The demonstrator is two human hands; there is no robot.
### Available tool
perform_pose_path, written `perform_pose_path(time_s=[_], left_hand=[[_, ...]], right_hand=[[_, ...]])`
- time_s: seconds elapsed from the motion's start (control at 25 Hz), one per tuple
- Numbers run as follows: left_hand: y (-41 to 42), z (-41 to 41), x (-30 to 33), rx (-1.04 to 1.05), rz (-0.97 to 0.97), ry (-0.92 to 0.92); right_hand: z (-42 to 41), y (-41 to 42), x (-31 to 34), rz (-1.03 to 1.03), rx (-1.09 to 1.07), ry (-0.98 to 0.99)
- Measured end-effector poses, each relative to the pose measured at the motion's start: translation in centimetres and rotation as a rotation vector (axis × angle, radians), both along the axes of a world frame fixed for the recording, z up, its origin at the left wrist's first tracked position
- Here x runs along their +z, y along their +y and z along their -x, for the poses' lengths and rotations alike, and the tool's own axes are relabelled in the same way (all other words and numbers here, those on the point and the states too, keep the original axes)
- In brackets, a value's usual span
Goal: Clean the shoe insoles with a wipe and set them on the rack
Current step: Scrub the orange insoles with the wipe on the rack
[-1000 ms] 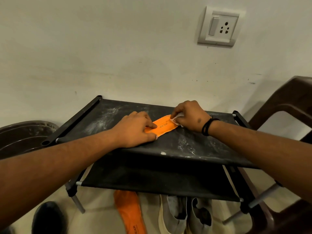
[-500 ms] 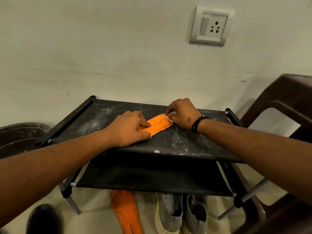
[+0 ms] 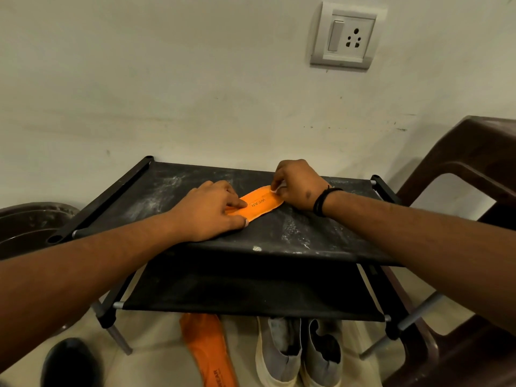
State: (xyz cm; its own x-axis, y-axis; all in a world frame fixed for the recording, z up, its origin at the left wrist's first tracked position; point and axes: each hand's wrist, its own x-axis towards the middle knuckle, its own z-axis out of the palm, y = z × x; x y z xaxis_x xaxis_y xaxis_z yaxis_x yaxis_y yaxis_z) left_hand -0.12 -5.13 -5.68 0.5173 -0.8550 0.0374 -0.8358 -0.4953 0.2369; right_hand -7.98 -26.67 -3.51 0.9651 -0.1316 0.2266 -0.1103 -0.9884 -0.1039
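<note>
An orange insole (image 3: 258,203) lies flat on the top shelf of a black fabric rack (image 3: 293,233) that stands against a pale wall; the printed word "WEAR" faces up near its middle. The left hand (image 3: 208,212) rests on the insole's left end, its fingers bent down and pressing the insole against the shelf, with the thumb lying along the near edge. The right hand (image 3: 297,184) sits at the insole's far right end, its fingers curled around a small white wipe (image 3: 276,189) that it holds against the orange surface; only a sliver of the wipe shows beneath the fingers. A dark band (image 3: 321,201) circles the right wrist. The shelf's fabric is streaked with whitish dust. On the floor beneath the rack, a second orange insole (image 3: 208,350) lies at the near left, and just to its right a pair of grey shoes (image 3: 298,350) with pale soles stand side by side. A wall socket with a switch (image 3: 346,37) is mounted high on the wall at the far right, and a brown plastic chair (image 3: 460,169) stands at the rack's right side.
</note>
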Motion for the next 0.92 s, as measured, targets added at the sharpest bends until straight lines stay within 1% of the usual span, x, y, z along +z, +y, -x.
perform_pose_path(time_s=[0.08, 0.16, 0.2, 0.28, 0.32, 0.4, 0.44, 0.52, 0.6, 0.64, 0.72, 0.84, 0.92], left_hand=[[0.1, 0.0, -0.1, 0.006, -0.002, 0.002], [0.0, -0.1, -0.1, 0.004, 0.003, 0.000], [-0.1, -0.1, -0.1, 0.004, 0.006, 0.002], [-0.3, -0.1, -0.1, 0.011, 0.001, 0.008], [-0.2, 0.0, -0.1, 0.012, -0.004, 0.008], [-0.2, 0.0, 0.0, 0.015, -0.007, 0.004], [-0.1, 0.1, 0.0, 0.012, -0.010, 0.002], [0.0, 0.2, 0.0, 0.013, -0.012, 0.009], [0.0, 0.2, 0.1, 0.018, -0.010, 0.022], [0.0, 0.2, 0.1, 0.020, -0.012, 0.025], [-0.2, 0.2, 0.2, 0.027, -0.019, 0.024], [-0.2, 0.1, 0.1, 0.017, -0.017, 0.004], [-0.1, 0.2, 0.1, 0.024, -0.021, 0.014]], right_hand=[[0.7, 1.9, 0.2, -0.060, 0.131, -0.004], [1.6, 3.0, -0.1, -0.039, 0.244, 0.066], [1.6, 2.7, -0.4, 0.014, 0.243, 0.091], [1.2, 1.0, -0.6, 0.132, 0.146, 0.109], [1.0, 0.1, -0.4, 0.151, 0.079, 0.112], [0.6, -0.7, 0.0, 0.116, 0.001, 0.081], [0.5, -0.4, 0.3, 0.087, 0.006, 0.055], [1.0, 1.3, 0.5, 0.045, 0.116, 0.037], [1.7, 3.0, -0.2, 0.089, 0.246, 0.094], [1.7, 3.0, -0.6, 0.144, 0.259, 0.125], [1.1, 1.5, -0.6, 0.237, 0.180, 0.155], [0.2, 0.0, 0.4, 0.232, 0.049, 0.156], [0.0, 1.4, 0.8, 0.224, 0.107, 0.115]])
